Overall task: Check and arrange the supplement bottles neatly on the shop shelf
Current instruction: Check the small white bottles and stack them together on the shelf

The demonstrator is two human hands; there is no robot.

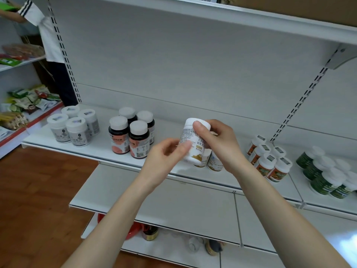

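Observation:
A white supplement bottle with a gold-and-white label is held up in front of the shelf, tilted slightly. My right hand grips it from the right, thumb on its white cap. My left hand holds its lower left side with the fingertips. Behind and below it, two similar white bottles stand on the shelf, partly hidden by my hands.
Groups on the same shelf: grey-white jars at left, dark bottles with pink labels, white bottles with orange labels, green-labelled bottles at far right. A lower shelf juts out below. Another person stands at the left by snack shelves.

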